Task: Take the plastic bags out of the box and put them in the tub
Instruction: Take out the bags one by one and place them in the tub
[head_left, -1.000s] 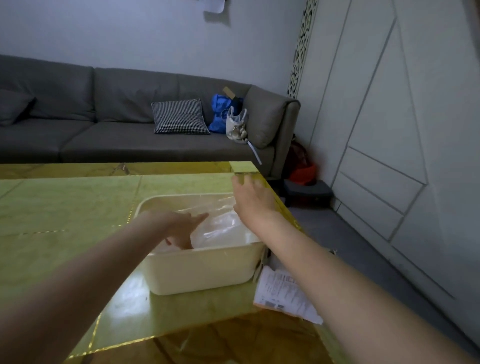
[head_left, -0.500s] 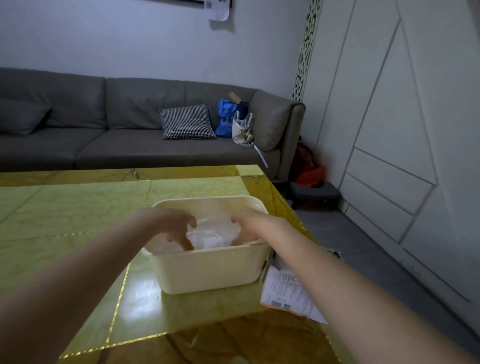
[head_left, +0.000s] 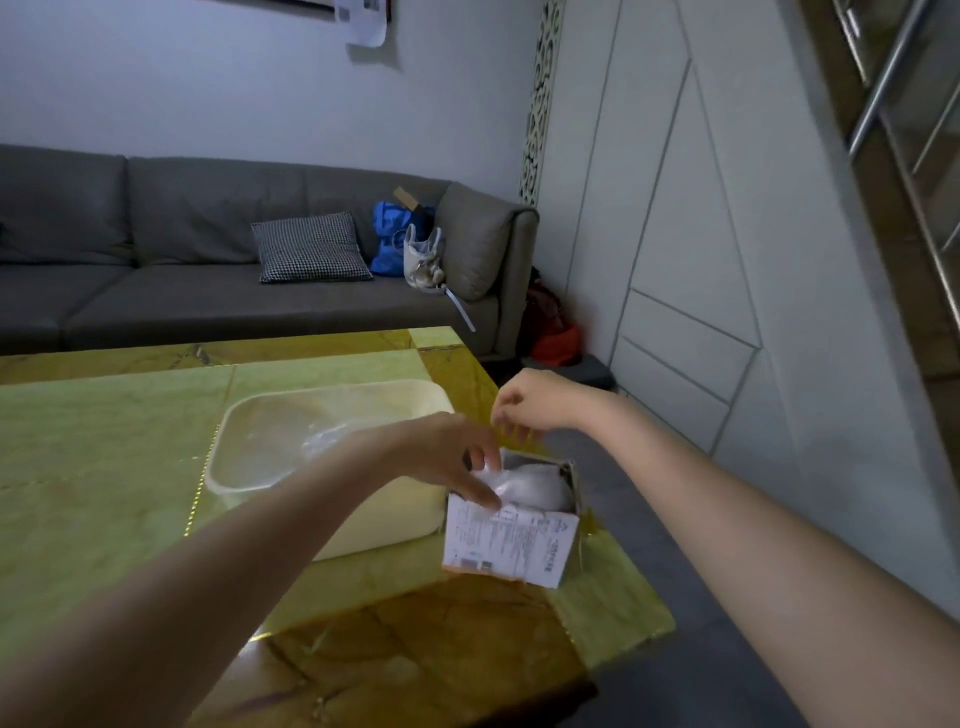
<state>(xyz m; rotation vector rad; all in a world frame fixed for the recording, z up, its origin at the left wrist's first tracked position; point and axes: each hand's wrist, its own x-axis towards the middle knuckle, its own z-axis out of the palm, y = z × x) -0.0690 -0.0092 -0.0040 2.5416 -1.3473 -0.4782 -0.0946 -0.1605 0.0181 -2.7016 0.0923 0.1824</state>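
Left hand (head_left: 457, 457) reaches into the cardboard box (head_left: 511, 540), grip pinching a plastic bag (head_left: 524, 486); right hand (head_left: 535, 402) hovers above, fingers loosely curled, empty.

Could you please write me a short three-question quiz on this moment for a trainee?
1. True or false: the box stands on the sofa.
2. Which hand reaches into the box? A) left hand B) right hand C) both
3. Fill in: the tub stands directly to the ____ of the box as the camera sees it.

Key:
1. False; it stands on the table, near its right edge.
2. A; its fingers touch a plastic bag in the open top, while the right hand hovers above the table's edge, loosely curled and holding nothing.
3. Left.
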